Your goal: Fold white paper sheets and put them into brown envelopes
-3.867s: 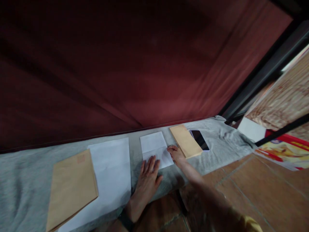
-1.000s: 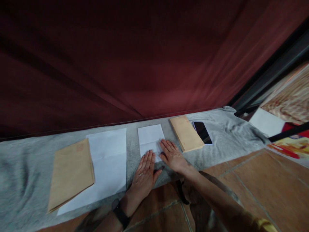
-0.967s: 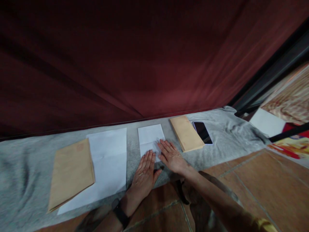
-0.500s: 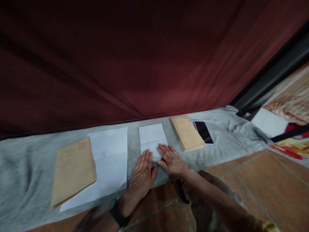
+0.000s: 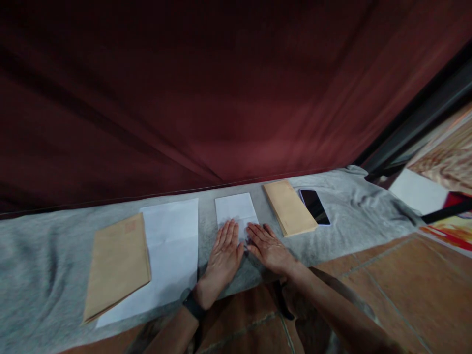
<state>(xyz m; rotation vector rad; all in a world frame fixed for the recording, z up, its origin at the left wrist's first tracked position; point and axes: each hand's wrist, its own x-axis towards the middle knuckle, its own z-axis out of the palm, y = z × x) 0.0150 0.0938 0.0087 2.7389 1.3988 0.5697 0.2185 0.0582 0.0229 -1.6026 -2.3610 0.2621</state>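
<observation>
A white folded sheet of paper (image 5: 236, 206) lies on the grey cloth, its near part covered by my hands. My left hand (image 5: 225, 250) rests flat on the sheet's near left side, fingers stretched out and pointing away from me. On the near right side lies my right hand (image 5: 269, 247), palm down with its fingers extended. The two thumbs are close to each other over the near edge. Right of the sheet is a stack of brown envelopes (image 5: 290, 209). To the left, larger white paper (image 5: 173, 250) lies partly under more brown envelopes (image 5: 120, 263).
A phone (image 5: 314, 206) with a dark screen lies beside the right envelopes. Grey cloth (image 5: 350, 211) covers the long narrow surface. Behind it hangs a dark red curtain (image 5: 236, 98). Tiled floor (image 5: 413, 280) shows in front, and a printed picture (image 5: 450, 231) stands at the right.
My left hand has slid forward over the folded sheet, covering more of it. My right hand stays flat at the near right part. The whole view has shifted slightly.
</observation>
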